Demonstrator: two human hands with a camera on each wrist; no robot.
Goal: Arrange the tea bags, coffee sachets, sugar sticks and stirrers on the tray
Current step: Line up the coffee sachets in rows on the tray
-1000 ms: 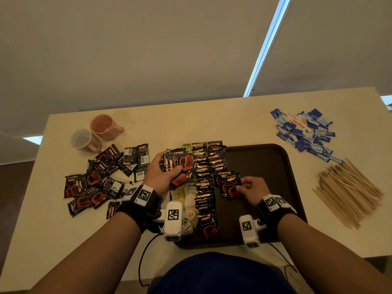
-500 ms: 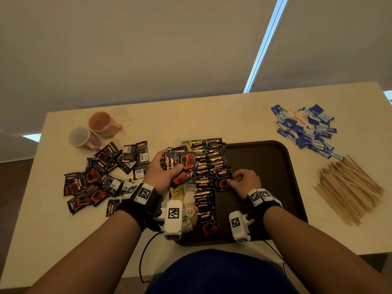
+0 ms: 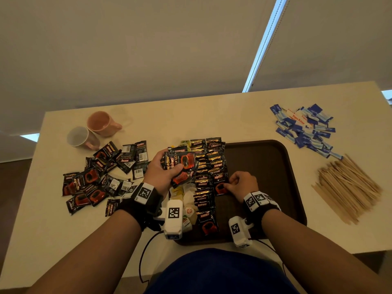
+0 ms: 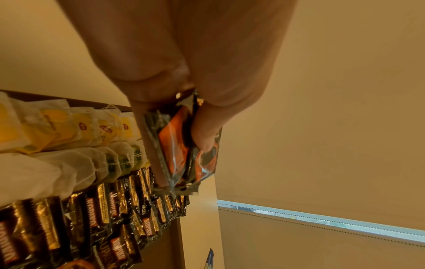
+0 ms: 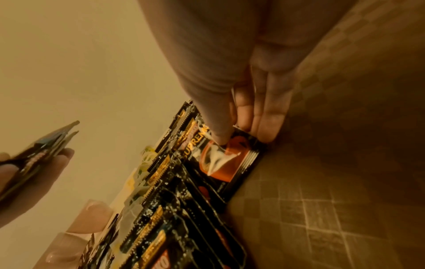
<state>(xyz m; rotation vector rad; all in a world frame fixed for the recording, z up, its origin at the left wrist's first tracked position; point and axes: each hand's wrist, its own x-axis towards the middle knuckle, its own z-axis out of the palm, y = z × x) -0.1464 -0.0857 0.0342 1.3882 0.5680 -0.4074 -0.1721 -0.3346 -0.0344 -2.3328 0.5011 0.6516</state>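
**Coffee rows under way, sugar and stirrers untouched**

Your left hand [image 3: 162, 174] grips a small stack of sachets [image 3: 180, 164] above the left edge of the tray [image 3: 275, 177]. Your right hand [image 3: 241, 184] pinches one sachet [image 3: 220, 186] flat at the near end of the second coffee row, thumb on top and fingers at its right edge.

Done so far, as I judge it: tea bags [image 4: 76, 127] lie in rows along the tray's left side, and two overlapping coffee rows [image 3: 209, 166] sit just right of them.

Left to do: a loose pile of sachets [image 3: 101, 179] lies on the surface [image 3: 201, 115] to the left. The sugar sticks [image 3: 305, 128] at far right and the stirrers [image 3: 347, 187] nearer you are both off the tray. The tray's right half is bare. Roughly a third is done.
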